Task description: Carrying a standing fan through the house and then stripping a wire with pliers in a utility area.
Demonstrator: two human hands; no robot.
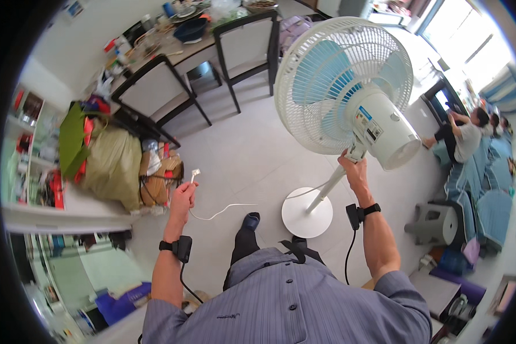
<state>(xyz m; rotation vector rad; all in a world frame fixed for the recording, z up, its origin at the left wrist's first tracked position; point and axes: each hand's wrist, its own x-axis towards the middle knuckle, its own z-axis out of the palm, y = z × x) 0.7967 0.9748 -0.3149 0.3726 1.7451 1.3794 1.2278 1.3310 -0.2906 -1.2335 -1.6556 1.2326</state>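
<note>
A white pedestal fan with pale blue blades rises in front of me to the right, its round white base on the floor close to my feet. My right hand is wrapped round the top of its pole, just under the motor housing. Out to the left, my left hand is closed on the white power plug, which sticks up from the fingers. From that hand the white cord loops down and runs toward the fan.
Two dark-framed chairs stand by a cluttered dining table. Bags and cardboard boxes are piled at the left beside shelves. A grey stool stands at the right, near a blue-covered sofa where a person sits.
</note>
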